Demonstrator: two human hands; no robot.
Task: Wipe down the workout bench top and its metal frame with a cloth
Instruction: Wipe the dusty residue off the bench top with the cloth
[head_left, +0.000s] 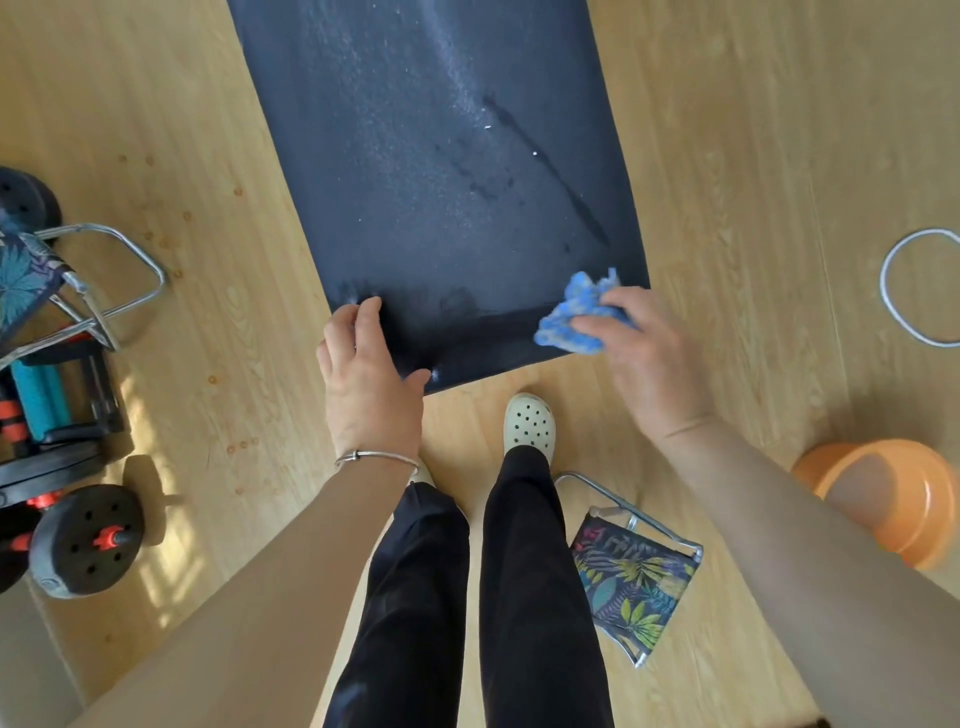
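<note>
The dark padded bench top (436, 171) runs from the top of the view down to my feet, with dusty streaks and wet smears on it. My left hand (366, 379) grips its near left corner, thumb along the near edge. My right hand (649, 358) holds a crumpled blue cloth (582, 312) pressed on the near right corner of the top. The bench's metal frame is hidden under the pad.
On the wooden floor stand dumbbells (83, 540) and a weight rack (52, 395) at the left, and a folding stool (78, 280) above them. Another patterned stool (636, 577) sits behind my right leg. An orange bucket (898, 499) and a metal ring (919, 286) lie right.
</note>
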